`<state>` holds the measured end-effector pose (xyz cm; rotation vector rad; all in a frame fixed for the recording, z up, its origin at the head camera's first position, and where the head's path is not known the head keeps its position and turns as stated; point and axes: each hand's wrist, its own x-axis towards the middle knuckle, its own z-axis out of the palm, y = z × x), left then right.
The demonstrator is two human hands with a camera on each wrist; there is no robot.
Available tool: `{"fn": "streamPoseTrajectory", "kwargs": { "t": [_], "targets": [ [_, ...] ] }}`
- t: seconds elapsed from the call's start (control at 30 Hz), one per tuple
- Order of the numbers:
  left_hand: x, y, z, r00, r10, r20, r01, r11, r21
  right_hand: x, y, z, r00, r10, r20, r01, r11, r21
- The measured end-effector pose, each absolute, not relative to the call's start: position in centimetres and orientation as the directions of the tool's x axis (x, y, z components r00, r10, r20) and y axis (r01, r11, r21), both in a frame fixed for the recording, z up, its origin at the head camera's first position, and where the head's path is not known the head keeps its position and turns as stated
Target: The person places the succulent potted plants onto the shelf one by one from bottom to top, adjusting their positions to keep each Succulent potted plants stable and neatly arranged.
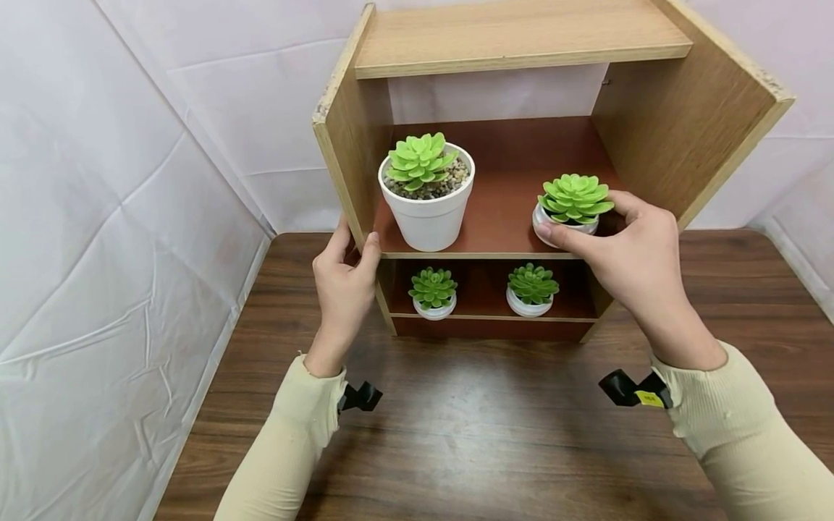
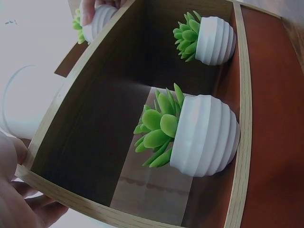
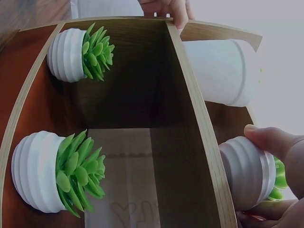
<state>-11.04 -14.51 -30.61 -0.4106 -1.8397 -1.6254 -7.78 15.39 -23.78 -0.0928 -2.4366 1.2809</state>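
Note:
On the upper shelf's right side, my right hand [image 1: 635, 250] grips a small potted succulent [image 1: 573, 199] between thumb and fingers; its ribbed white pot [image 3: 247, 173] shows in the right wrist view, at the shelf's front edge. My left hand [image 1: 345, 278] holds the left side panel of the wooden shelf unit [image 1: 339, 155], thumb on the front edge and fingers round the outside. Just beside that thumb stands a larger succulent in a smooth white pot [image 1: 428, 217], with pebbles around the plant.
Two more small succulents, a left one [image 1: 433, 289] and a right one [image 1: 532, 289], sit on the lower shelf in ribbed white pots. The unit stands on a dark wooden table [image 1: 482, 420]. White sheeting [image 1: 130, 217] hangs behind and to the left.

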Motion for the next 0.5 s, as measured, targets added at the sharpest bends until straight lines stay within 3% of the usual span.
{"fn": "streamPoseTrajectory", "kwargs": {
  "t": [0.27, 0.5],
  "targets": [
    [-11.0, -14.3, -30.5, -0.751, -0.184, 0.635, 0.605, 0.196, 0.772, -7.8, 15.4, -23.9, -0.926, 0.233, 0.296, -0.112, 0.58, -0.807],
    [-9.3, -13.5, -28.2, -0.755, -0.185, 0.629, 0.592, 0.221, 0.775, -7.8, 15.3, -24.0, -0.924, 0.229, 0.307, -0.132, 0.562, -0.816]
  ]
}}
